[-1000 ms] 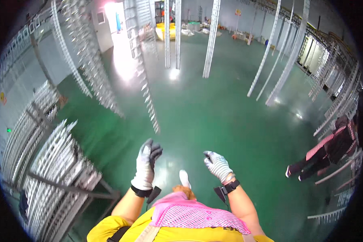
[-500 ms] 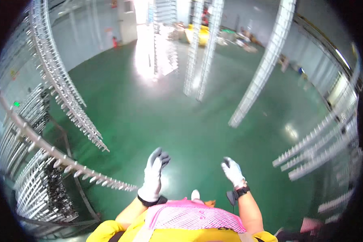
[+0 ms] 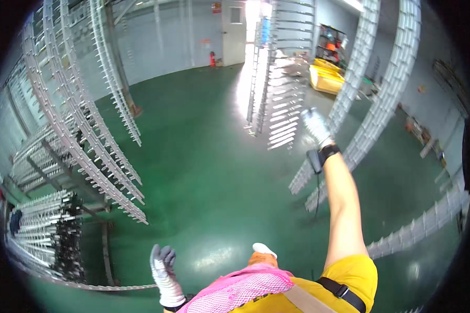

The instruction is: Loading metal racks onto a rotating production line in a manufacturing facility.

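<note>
In the head view, above a glossy green floor [image 3: 203, 172], the right hand [image 3: 316, 125] is stretched far forward on a bare arm, reaching up to a hanging rack [image 3: 277, 99] of pale metal. That rack is a tall, narrow frame with rows of short flat prongs sticking out sideways like rungs, whitish-grey and bright where light from the open doorway [image 3: 253, 21] behind it strikes them. The right hand wears a white knit glove and lies just right of the rack's lower prongs, at their tips; it is blurred, so I cannot tell whether its fingers are spread or closed, nor whether they touch the metal. A dark band sits on the wrist below it.

Well below and left of the rack, near the lower edge, the left hand [image 3: 163, 268] is raised in a white glove with grey fingertips, fingers loosely spread and slightly curled, holding nothing. Left of the rack more long pronged bars [image 3: 83, 130] hang slanting, and others [image 3: 386, 78] curve down to its right. A yellow bin [image 3: 326, 78] stands beyond the rack to the right.
</note>
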{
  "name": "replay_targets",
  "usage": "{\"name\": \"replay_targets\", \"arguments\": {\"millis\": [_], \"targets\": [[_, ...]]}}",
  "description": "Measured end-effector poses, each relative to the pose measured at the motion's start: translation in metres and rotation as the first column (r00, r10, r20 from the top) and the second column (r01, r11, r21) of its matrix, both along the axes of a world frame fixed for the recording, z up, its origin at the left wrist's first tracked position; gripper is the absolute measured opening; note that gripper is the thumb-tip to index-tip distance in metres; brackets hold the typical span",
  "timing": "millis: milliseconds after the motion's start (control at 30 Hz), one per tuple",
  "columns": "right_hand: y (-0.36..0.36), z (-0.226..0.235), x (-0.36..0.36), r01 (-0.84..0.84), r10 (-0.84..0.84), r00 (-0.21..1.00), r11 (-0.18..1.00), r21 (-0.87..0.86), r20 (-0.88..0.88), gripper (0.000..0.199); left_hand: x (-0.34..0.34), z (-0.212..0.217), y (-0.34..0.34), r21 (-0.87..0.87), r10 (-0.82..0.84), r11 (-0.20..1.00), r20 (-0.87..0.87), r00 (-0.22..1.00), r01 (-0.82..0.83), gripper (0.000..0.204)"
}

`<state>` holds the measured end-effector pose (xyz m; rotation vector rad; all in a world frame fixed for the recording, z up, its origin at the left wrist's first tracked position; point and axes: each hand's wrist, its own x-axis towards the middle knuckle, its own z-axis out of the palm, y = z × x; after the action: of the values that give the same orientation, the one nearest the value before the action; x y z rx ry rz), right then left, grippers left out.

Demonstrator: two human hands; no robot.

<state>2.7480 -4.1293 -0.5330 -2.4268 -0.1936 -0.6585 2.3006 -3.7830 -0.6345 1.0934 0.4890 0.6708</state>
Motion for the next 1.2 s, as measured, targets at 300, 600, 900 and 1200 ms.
{"name": "replay_targets", "arguments": {"millis": [300,600,900,1200], "targets": [[-0.087,-0.001,0.254,0.167,-0.192,0.981,0.782,0.600,-0.023,0.070,0.056,0.023,-0.074,0.097,0.417,0.909,-0.151,0.896,-0.406,0.056],[-0.067,-0.006,0.256,-0.130,-0.130,0.948,0.676,0.725,0.291,0.053,0.098,0.065,-0.125,0.105,0.395,0.918,-0.130,0.910,-0.383,0.062],[0.032,0.049,0.136,-0.600,0.186,0.775,0.518,0.610,0.604,0.034,0.021,0.047,-0.126,0.168,0.440,0.887,-0.031,0.898,-0.429,0.061],[0.171,-0.012,-0.198,-0.595,0.829,0.453,0.009,0.804,0.327,0.040,-0.145,0.033,-0.205,0.303,0.691,0.682,0.032,0.723,-0.665,0.048]]}}
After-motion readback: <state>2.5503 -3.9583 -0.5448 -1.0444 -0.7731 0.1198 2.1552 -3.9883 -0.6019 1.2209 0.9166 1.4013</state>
